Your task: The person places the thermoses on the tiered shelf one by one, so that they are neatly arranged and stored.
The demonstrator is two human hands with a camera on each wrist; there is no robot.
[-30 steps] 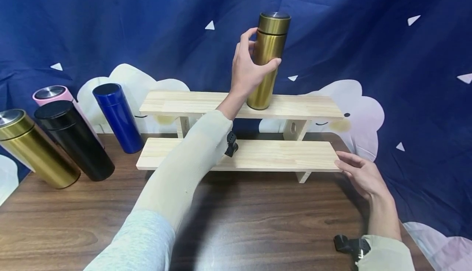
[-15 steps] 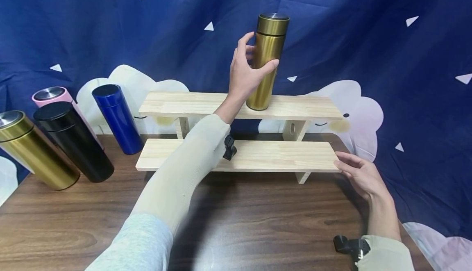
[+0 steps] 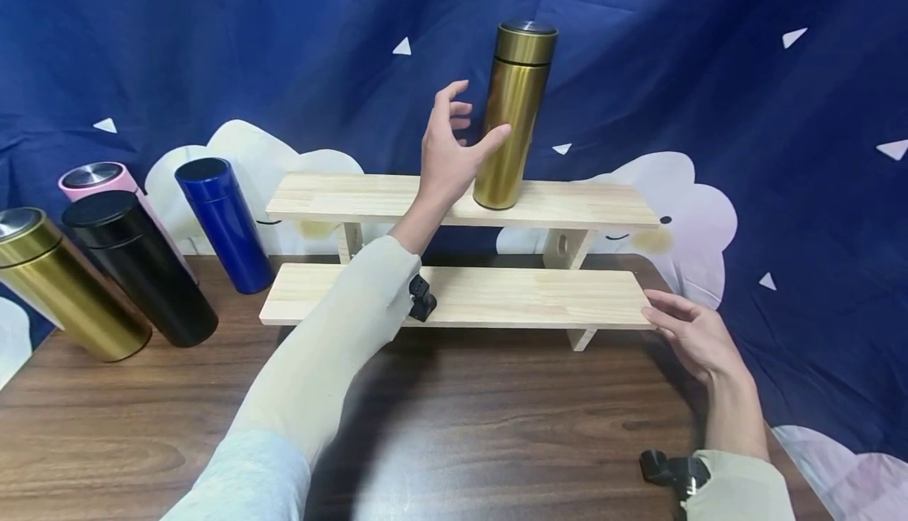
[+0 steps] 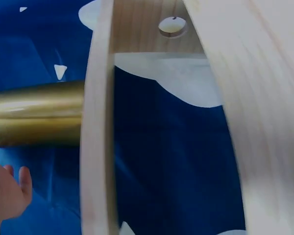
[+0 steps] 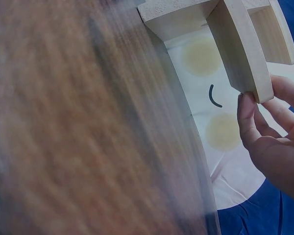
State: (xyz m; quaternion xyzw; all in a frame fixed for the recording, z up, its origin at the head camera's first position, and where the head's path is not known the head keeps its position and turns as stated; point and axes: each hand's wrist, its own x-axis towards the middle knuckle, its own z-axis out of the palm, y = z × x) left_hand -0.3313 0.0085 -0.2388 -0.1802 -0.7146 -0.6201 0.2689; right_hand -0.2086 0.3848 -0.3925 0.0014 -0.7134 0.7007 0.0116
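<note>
A gold thermos flask [image 3: 512, 127] stands upright on the top board of a two-tier wooden shelf [image 3: 355, 196]. My left hand [image 3: 448, 150] is just left of it, fingers loosely bent and thumb stretched out, with a gap between palm and flask. In the left wrist view, the same flask [image 4: 36, 115] rises from the upper board, and part of the hand [image 4: 10, 193] shows beside it. At the right end of the lower board [image 3: 539, 296], my right hand [image 3: 698, 340] pinches the corner. The right wrist view shows thumb and fingers [image 5: 247, 117] on either side of that board end [image 5: 250, 58].
Off to the left on the brown table [image 3: 496, 426] stand another gold flask [image 3: 78, 292], a black one [image 3: 145, 273], a pink one [image 3: 128, 182] and a blue one [image 3: 227, 225]. A dark blue curtain [image 3: 674, 48] with clouds hangs behind the shelf.
My left hand has let go of the gold flask and drawn back to the left. The flask stays on the top board. My right hand keeps its hold on the shelf end.
</note>
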